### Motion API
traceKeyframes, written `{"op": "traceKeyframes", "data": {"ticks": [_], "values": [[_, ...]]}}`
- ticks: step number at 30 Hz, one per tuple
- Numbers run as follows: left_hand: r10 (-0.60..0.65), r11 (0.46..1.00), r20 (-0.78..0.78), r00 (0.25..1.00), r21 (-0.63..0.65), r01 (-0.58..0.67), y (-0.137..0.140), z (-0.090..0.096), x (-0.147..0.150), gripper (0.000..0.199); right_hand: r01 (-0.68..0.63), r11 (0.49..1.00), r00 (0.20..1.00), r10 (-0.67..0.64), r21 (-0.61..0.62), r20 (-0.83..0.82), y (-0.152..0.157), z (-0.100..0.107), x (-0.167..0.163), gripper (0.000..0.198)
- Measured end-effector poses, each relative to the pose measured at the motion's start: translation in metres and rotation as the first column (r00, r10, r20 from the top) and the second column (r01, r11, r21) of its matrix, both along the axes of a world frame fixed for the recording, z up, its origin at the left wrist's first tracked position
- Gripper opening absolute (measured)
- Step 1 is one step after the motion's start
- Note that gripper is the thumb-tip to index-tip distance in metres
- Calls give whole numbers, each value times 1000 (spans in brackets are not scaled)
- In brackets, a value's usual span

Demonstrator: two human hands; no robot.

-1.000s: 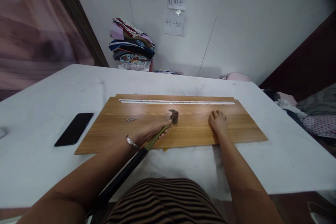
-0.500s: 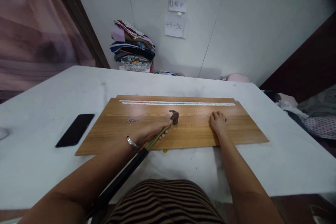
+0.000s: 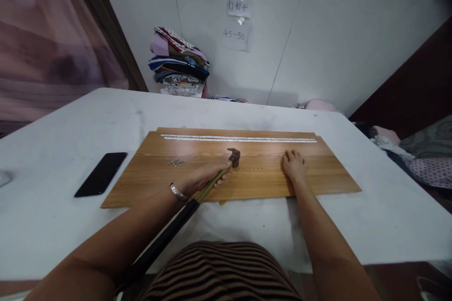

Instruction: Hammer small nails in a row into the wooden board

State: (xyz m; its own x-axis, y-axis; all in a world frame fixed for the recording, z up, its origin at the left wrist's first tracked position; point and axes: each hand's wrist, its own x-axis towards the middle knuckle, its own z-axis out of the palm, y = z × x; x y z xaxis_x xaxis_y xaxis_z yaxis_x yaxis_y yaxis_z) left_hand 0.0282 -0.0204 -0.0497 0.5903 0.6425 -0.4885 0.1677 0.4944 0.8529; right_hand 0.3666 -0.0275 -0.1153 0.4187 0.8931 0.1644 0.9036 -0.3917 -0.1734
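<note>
Far L on the white table (image 3: 60, 240), a black smartphone (image 3: 100, 174) lies just beside the wood-grain board (image 3: 264, 184). On the board's L part you've a small loose pile of nails (image 3: 175, 162). Your L hand (image 3: 205, 175), w/ a silver bracelet (image 3: 177, 191) at the wrist, is closed round the claw hammer (image 3: 176, 225), gripping the shaft right below the head; the black handle end runs back under your L forearm. Hammer head's over the board's middle, can't tell if touching. Just R of it is a short row of small dark dots (image 3: 250, 168), too tiny to ID. Behind, approx. parallel to the far edge, run two white ruler-like strips (image 3: 212, 138). Your R hand (image 3: 294, 164) lies palm-down on the board's R part, fingers loosely extended, nothing seen in it.
</note>
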Motion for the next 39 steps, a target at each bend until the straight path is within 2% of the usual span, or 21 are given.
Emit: {"op": "traceKeyframes", "data": {"ticks": [4, 12, 18, 25, 32, 39], "values": [[13, 1000, 2, 1000, -20, -13, 0, 5, 0, 40, -4, 1000, 1000, 4, 2, 0, -1, 0, 0, 41], [23, 999, -54, 998, -22, -24, -1, -1, 1, 46, 4, 1000, 1000, -4, -21, -3, 0, 1, 0, 41], [4, 999, 9, 1000, -32, -4, -1, 6, -1, 39, 4, 1000, 1000, -4, -16, 13, 1, 0, 1, 41], [13, 999, -44, 999, -30, -15, 2, -2, 2, 40, 7, 1000, 1000, -7, -21, 22, 1, 0, 0, 41], [3, 1000, -35, 999, -18, -4, 1, 5, 1, 41, 2, 1000, 1000, -2, -23, 2, 0, -1, 1, 41], [-14, 999, -12, 1000, 33, 14, 1, -5, 1, 43, 13, 999, 1000, -13, -32, 12, 1, -1, 1, 41]]}}
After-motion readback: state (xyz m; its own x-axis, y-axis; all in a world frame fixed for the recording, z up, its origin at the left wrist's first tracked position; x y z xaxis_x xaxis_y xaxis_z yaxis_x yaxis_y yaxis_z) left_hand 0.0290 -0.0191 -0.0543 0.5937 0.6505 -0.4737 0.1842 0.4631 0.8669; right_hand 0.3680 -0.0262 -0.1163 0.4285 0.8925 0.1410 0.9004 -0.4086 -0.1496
